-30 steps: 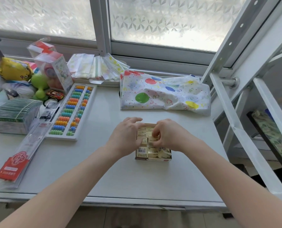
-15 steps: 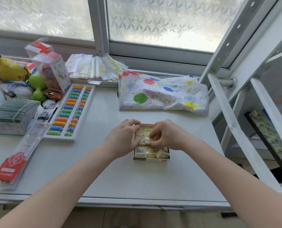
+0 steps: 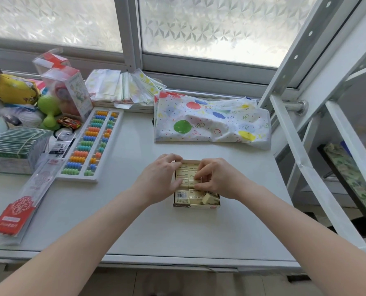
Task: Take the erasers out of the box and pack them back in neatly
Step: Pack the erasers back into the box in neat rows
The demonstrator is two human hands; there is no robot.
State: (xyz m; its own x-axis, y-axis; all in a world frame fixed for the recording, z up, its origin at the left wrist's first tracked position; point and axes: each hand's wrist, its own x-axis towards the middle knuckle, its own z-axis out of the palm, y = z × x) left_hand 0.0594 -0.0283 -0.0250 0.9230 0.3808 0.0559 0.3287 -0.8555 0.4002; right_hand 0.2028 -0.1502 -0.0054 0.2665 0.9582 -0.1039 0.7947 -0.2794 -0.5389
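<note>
A small open cardboard box (image 3: 196,206) sits on the white table, filled with several cream-coloured erasers (image 3: 187,173) in printed sleeves. One eraser (image 3: 209,198) at the near right corner lies tilted out of line. My left hand (image 3: 159,178) grips the box's left side, thumb at its near left and fingers curled over the far left corner. My right hand (image 3: 215,178) hovers over the middle right of the box, its fingertips pinching an eraser (image 3: 196,182) there. The hands hide much of the box's middle and right side.
A colourful abacus (image 3: 90,146) lies to the left, with a red-labelled plastic packet (image 3: 22,208) and a stack of green packets (image 3: 15,149) beyond it. A balloon-print bag (image 3: 212,121) lies behind the box. White metal shelving (image 3: 318,150) stands at the right.
The view drifted slightly. Both hands stay on the box; the right hand's fingers have shifted a little over the erasers in the middle rows.
</note>
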